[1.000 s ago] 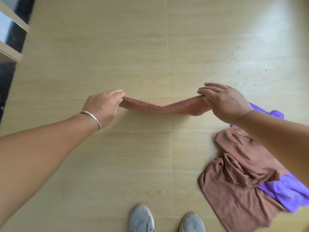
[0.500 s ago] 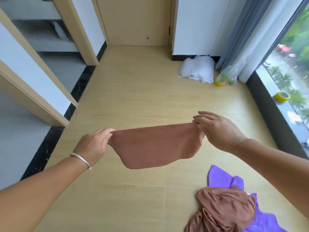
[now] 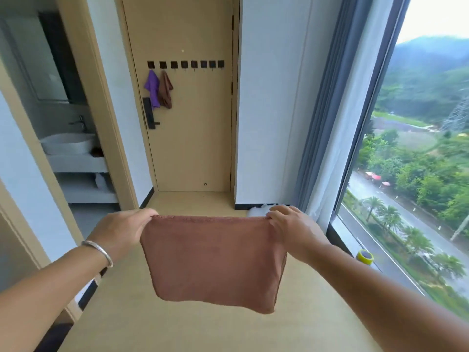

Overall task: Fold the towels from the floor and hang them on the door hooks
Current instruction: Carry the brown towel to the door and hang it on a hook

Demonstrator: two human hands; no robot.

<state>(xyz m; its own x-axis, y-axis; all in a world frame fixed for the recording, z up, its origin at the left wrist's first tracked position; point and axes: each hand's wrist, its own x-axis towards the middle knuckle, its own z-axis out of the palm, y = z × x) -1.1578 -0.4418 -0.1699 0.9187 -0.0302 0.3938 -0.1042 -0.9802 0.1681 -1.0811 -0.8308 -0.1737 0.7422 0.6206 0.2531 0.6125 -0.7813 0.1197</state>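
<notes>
A folded brown towel [image 3: 213,260] hangs in the air in front of me, stretched flat between both hands. My left hand [image 3: 121,229] pinches its top left corner and my right hand [image 3: 291,227] pinches its top right corner. Straight ahead is a beige door [image 3: 193,128] with a row of dark hooks [image 3: 185,64] across it. A purple towel [image 3: 152,88] and a brown towel [image 3: 165,90] hang from the two leftmost hooks. The other hooks are bare. The towels on the floor are out of view.
A bathroom opening with a white basin [image 3: 67,143] lies to the left. A tall window [image 3: 416,158] with grey curtains [image 3: 327,118] fills the right side. A white bag [image 3: 256,210] sits by the wall, and a yellow tape roll [image 3: 365,257] on the window ledge.
My view has lifted from the floor to the door. Both hands have raised the brown towel, which now hangs folded and flat; the pile of towels on the floor has dropped out of view.
</notes>
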